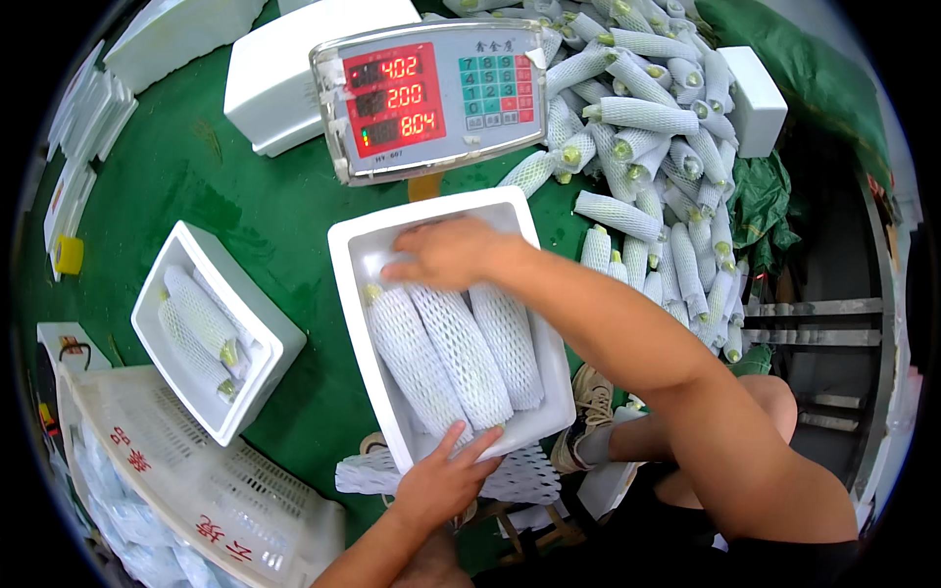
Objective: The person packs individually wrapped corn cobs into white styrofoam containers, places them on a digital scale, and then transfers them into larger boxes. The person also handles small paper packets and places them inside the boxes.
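A white foam box (340,294) stands before me, below the display of a digital scale (448,95) with lit red digits. Several long pale-green vegetables in white foam net sleeves (459,353) lie side by side in it. Over their far ends, inside the box, is my right hand (448,253), fingers spread; whether it grips one is hidden. My left hand (448,470) rests at the near rim, its fingertips touching the near ends of the sleeved vegetables. Loose foam netting (522,474) lies below the near rim.
Many sleeved vegetables (643,117) are heaped at the right on the green floor. A second foam box (287,338) with several sleeved vegetables stands left, beside a plastic crate (220,470) holding bluish bags. More foam boxes (257,88), stacked lids (95,110) and yellow tape (69,255) are farther off.
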`<state>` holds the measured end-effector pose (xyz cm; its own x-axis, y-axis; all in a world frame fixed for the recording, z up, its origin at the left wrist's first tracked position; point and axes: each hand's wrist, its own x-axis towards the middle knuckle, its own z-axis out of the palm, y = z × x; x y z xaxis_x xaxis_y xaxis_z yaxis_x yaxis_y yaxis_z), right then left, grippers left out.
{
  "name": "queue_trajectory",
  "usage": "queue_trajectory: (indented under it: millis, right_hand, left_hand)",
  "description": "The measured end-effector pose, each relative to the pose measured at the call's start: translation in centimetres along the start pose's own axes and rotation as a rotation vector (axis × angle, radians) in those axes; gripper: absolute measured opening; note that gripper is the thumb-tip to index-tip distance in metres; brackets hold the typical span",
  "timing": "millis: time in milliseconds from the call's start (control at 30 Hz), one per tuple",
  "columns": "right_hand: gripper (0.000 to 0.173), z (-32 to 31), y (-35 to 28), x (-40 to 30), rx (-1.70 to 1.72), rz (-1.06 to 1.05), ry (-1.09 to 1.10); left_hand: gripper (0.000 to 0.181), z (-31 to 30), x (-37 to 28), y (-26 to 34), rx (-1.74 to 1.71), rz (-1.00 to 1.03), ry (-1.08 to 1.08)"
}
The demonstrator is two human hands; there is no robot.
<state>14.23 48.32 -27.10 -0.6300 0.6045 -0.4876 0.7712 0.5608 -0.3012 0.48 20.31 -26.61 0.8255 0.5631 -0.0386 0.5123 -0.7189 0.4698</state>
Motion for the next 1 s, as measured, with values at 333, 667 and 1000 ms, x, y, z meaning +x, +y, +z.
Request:
queue_trajectory:
  millis: [333,667,1000]
  right_hand:
    - [0.069,1.4,4.8,-2.1,0.149,0.129,-0.337]
    - [0.035,-3.0,-2.3,-6.7,0.545,-0.036,0.453]
    - [0.071,-8.4,-10.9,-17.8,0.243,-0.493,0.767]
  left_hand:
    - [0.034,0.0,1.1,0.1,-0.065,-0.008,0.040]
    - [0.018,-4.2,0.2,-1.0,-0.430,0.169,-0.133]
    - [0.073,-12.1,-2.6,-4.3,-1.049,-0.951,0.709]
